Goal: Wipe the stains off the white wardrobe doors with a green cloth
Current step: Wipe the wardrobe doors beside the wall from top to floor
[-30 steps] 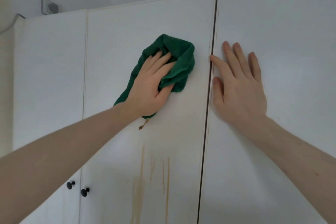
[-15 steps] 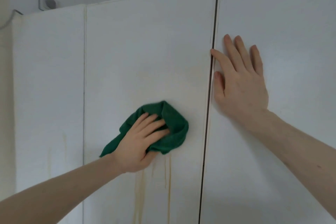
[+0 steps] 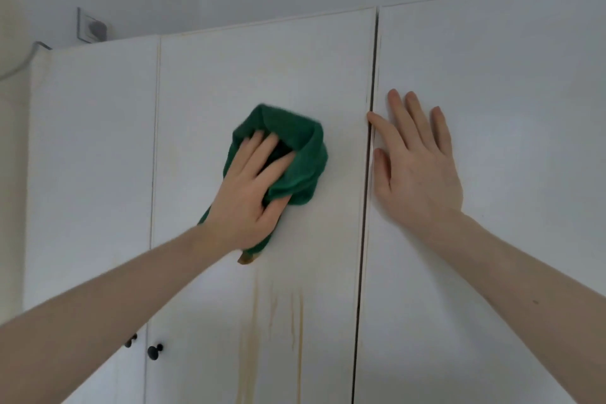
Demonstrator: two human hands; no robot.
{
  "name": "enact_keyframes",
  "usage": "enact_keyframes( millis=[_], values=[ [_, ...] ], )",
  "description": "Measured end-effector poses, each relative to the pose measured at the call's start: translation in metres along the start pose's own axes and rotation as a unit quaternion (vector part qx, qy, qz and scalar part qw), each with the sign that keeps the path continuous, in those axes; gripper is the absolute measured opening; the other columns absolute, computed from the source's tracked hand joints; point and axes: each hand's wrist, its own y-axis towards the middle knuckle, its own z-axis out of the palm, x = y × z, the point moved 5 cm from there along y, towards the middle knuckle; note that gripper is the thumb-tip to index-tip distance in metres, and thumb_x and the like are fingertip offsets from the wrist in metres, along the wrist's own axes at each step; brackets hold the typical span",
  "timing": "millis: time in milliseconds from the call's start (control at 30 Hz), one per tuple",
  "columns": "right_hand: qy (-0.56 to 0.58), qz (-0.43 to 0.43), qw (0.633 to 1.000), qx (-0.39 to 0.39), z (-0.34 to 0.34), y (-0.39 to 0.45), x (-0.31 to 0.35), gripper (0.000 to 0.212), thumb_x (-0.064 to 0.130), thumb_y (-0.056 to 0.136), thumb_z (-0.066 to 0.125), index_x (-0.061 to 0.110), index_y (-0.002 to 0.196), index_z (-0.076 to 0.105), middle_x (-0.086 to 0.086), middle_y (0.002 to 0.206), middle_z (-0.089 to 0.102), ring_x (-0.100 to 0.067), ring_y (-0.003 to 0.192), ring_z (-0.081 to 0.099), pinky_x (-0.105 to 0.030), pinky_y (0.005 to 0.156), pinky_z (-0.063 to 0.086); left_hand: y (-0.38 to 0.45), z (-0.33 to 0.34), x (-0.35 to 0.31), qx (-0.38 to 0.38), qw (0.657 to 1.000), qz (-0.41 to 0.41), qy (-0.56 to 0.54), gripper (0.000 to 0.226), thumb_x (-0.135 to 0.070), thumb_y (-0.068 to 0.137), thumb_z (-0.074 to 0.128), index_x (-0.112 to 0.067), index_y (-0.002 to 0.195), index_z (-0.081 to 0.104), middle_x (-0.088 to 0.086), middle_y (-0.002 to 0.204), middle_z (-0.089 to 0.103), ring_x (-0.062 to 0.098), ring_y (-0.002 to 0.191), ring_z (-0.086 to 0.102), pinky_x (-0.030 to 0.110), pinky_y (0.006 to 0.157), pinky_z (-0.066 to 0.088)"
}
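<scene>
At the far left a wall socket (image 3: 91,26) sits on the wall above the wardrobe's top edge, with a cable (image 3: 19,64) curving down from near that corner. Below it hangs the leftmost door (image 3: 95,157), plain white, and low down two small black knobs (image 3: 154,352) flank the seam between it and the middle door (image 3: 262,69). The left hand (image 3: 251,203) presses on that middle door with its fingers spread over the green cloth (image 3: 301,161), gripping the bunched fabric against the panel; the cloth is blurred along its upper edge, its folds bulge out to the right of the fingers, and a brownish corner shows just below the heel of the hand. Beneath the cloth, yellow-brown streaks (image 3: 296,331) run down the middle door toward the bottom of the view, and fainter tan smears show on the panel beside the cloth. A dark vertical gap (image 3: 367,207) separates this door from the right door (image 3: 508,75). The right hand (image 3: 416,170) lies flat and open on the right door just beside that gap, holding nothing, its index fingertip reaching the door's edge.
</scene>
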Motion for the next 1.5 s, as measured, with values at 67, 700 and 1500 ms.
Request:
enact_keyframes(
  millis=[67,700,1500],
  values=[
    [0.0,0.001,1.0,0.002,0.0,0.001,0.0,0.052,0.021,0.103,0.04,0.014,0.154,0.044,-0.013,0.17,0.026,-0.031,0.159,0.018,-0.055,0.129,0.011,0.03,-0.001,0.001,-0.011,1.0,-0.003,-0.001,0.048,-0.018,0.102,0.054,-0.005,0.148,0.054,0.016,0.166,0.032,0.035,0.157,0.021,0.059,0.125,0.018],
    [0.016,0.003,1.0,-0.01,0.002,-0.001,0.0,0.052,0.017,0.101,0.048,0.013,0.153,0.046,-0.013,0.169,0.028,-0.032,0.158,0.021,-0.056,0.128,0.013,-0.101,0.046,-0.015,0.118,0.992,0.025,-0.037,0.046,-0.022,0.093,0.057,-0.01,0.137,0.065,0.006,0.154,0.051,0.034,0.151,0.035,0.062,0.124,0.02],
    [0.088,-0.082,0.992,0.032,0.008,-0.077,0.025,0.052,0.008,0.1,0.044,0.007,0.152,0.048,-0.015,0.165,0.035,-0.034,0.155,0.029,-0.061,0.126,0.018,-0.03,0.037,-0.009,0.01,0.998,-0.054,-0.034,0.049,-0.013,0.096,0.056,-0.007,0.145,0.057,0.012,0.163,0.039,0.034,0.157,0.022,0.063,0.124,0.017]
  ],
)
